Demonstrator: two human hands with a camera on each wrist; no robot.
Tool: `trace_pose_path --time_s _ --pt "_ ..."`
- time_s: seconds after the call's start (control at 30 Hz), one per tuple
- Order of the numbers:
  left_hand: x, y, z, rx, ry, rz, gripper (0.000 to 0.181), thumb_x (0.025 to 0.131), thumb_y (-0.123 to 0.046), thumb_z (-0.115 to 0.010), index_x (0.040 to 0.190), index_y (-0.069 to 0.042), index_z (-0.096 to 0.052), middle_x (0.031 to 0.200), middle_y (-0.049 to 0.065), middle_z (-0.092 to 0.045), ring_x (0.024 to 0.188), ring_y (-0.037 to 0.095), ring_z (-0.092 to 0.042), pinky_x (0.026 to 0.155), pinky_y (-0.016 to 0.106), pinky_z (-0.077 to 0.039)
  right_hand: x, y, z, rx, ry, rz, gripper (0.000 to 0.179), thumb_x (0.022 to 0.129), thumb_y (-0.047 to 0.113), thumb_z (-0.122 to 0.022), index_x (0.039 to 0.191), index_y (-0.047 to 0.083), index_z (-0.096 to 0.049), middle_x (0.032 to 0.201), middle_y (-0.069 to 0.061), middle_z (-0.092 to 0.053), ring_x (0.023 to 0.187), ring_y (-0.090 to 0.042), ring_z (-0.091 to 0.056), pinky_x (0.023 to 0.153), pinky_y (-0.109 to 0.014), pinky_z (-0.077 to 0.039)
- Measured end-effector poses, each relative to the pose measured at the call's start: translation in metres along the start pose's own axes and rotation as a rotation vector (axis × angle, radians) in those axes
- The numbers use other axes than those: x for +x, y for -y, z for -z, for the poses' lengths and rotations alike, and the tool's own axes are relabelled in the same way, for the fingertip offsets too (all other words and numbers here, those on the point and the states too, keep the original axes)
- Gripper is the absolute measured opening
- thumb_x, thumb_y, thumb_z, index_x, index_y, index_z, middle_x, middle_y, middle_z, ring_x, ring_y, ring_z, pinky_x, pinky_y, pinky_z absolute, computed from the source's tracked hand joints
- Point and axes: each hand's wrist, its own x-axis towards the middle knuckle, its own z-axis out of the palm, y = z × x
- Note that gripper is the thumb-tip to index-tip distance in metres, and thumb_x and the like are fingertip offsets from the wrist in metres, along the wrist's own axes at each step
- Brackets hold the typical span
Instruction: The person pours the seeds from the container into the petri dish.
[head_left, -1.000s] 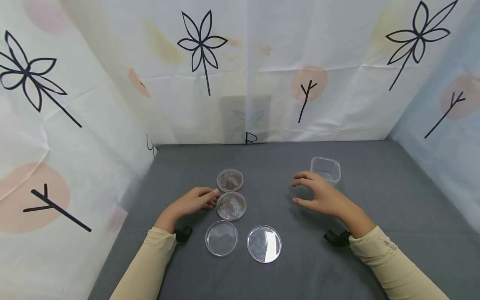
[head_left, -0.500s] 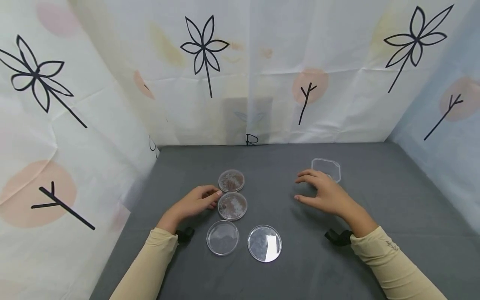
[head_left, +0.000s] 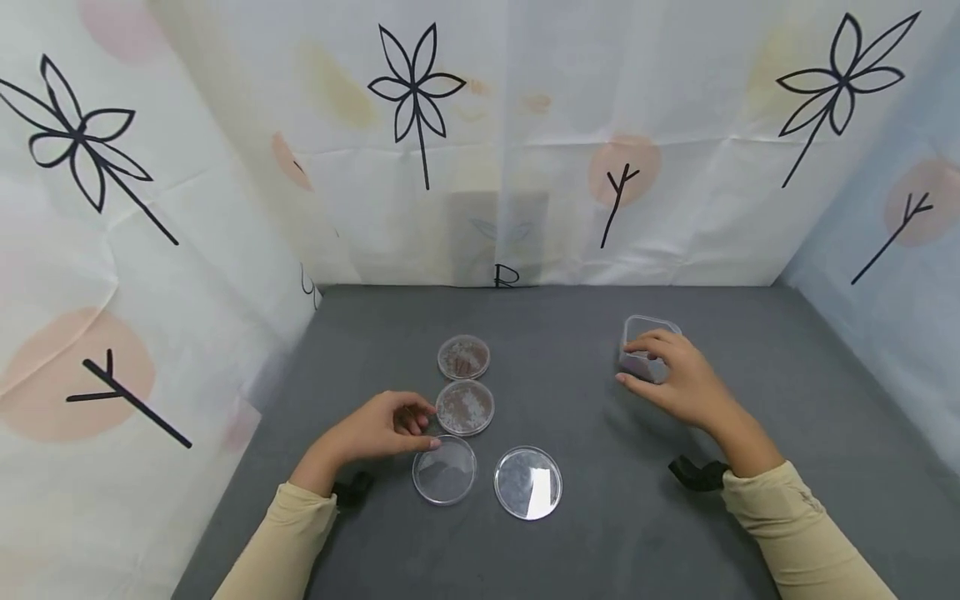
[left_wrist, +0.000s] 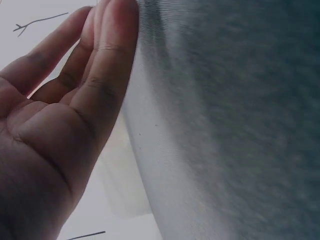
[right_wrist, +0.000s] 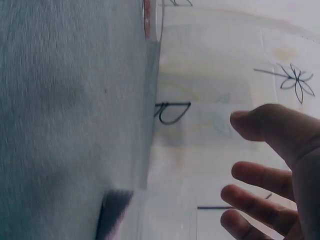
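Fingers of the left hand (head_left: 371, 431) bend loosely, the thumb set apart from them, gripping nothing. Seen from the head camera, that thumb's tip overlaps the far edge of a clear round dish (head_left: 444, 479); whether the two touch cannot be told. Just right of the left index fingertip sits a mottled brown-and-white dish (head_left: 465, 408), and beyond it, farther from the fingers, a second mottled dish (head_left: 463, 358). Past the clear round dish, to the right of the left thumb, lies a shiny clear dish (head_left: 521, 493).

On the right hand (head_left: 686, 379), the fingers are relaxed and spread, the thumb well apart, holding nothing. A clear square-cornered container (head_left: 636, 365) stands right at these fingers, partly hidden behind them; contact cannot be made out. Beneath both hands' fingers spreads a grey table surface (head_left: 600, 542).
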Motion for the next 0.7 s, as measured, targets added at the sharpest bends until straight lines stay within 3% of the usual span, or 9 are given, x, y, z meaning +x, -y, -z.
trace_pose_path --time_s 0.13,0.3,0.4,0.53,0.7 --pt "-0.007 0.003 0.0 -0.035 0.042 0.006 0.052 0.082 -0.027 -0.094 0.122 -0.002 -0.072 0.108 0.014 -0.069 0.094 0.022 -0.066 0.082 0.027 -0.061 0.001 -0.008 0.006 0.005 -0.05 -0.041 0.041 0.084 0.013 -0.091 0.12 0.004 -0.074 0.126 -0.017 -0.066 0.119 -0.043 -0.055 0.096 -0.064 -0.045" --pt "-0.01 0.007 -0.003 -0.051 0.094 -0.015 0.055 0.077 -0.024 -0.097 0.121 -0.004 -0.072 0.106 0.012 -0.07 0.094 0.022 -0.065 0.084 0.027 -0.059 0.002 -0.023 0.011 0.036 -0.08 -0.062 0.059 0.078 0.012 -0.094 0.131 0.003 -0.069 0.139 -0.025 -0.055 0.128 -0.052 -0.044 0.098 -0.071 -0.036" --pt "-0.011 0.007 -0.005 -0.053 0.127 -0.024 0.056 0.076 -0.022 -0.098 0.123 -0.005 -0.072 0.107 0.011 -0.07 0.096 0.021 -0.065 0.086 0.027 -0.057 0.001 -0.031 0.011 0.048 -0.061 -0.113 0.067 0.081 0.016 -0.093 0.139 0.002 -0.063 0.147 -0.027 -0.047 0.135 -0.055 -0.036 0.1 -0.075 -0.031" --pt "-0.012 0.006 -0.005 -0.051 0.147 -0.028 0.059 0.075 -0.021 -0.098 0.125 -0.005 -0.071 0.11 0.01 -0.07 0.098 0.021 -0.065 0.087 0.027 -0.057 -0.002 -0.039 0.011 0.073 -0.039 -0.183 0.069 0.084 0.02 -0.091 0.144 0.003 -0.059 0.153 -0.028 -0.043 0.138 -0.056 -0.033 0.099 -0.075 -0.032" --pt "-0.009 0.006 -0.002 -0.056 0.137 -0.033 0.055 0.079 -0.023 -0.096 0.124 -0.004 -0.071 0.108 0.011 -0.07 0.097 0.02 -0.066 0.087 0.026 -0.058 -0.004 -0.044 0.01 0.1 -0.037 -0.207 0.068 0.086 0.02 -0.089 0.145 0.004 -0.059 0.152 -0.029 -0.043 0.136 -0.055 -0.034 0.097 -0.074 -0.033"
